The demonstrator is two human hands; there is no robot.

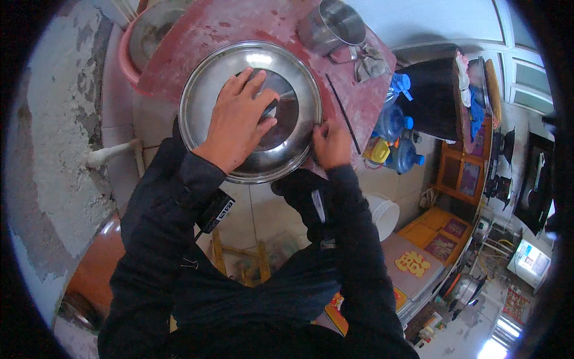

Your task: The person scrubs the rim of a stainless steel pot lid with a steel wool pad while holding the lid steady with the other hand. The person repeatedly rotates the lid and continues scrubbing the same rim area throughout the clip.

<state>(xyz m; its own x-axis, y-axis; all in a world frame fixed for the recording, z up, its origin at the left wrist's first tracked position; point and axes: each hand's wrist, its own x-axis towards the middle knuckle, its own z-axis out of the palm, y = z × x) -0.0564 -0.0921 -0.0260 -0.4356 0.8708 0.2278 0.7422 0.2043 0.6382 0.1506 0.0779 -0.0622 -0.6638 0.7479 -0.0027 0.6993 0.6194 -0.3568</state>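
Observation:
A round stainless steel pot lid [305, 72] with a dark glass centre lies before me over the near edge of a worn red table [251, 22]. My left hand [240, 114] rests over its middle, fingers and thumb around the dark knob [270, 109], which is mostly hidden. At the lid's right rim is my right hand [332, 143], slightly blurred with its fingers curled. Whether it grips the rim cannot be made out. What lies under the lid is hidden. A thin black rod [343, 113] lies on the table beyond the right hand.
A metal pot [311, 33] and a crumpled grey cloth [371, 65] sit at the table's far right. Blue water bottles [391, 122] and a white bucket [382, 215] stand right of it. Left are a pink basin [126, 54] and a white pipe [112, 155].

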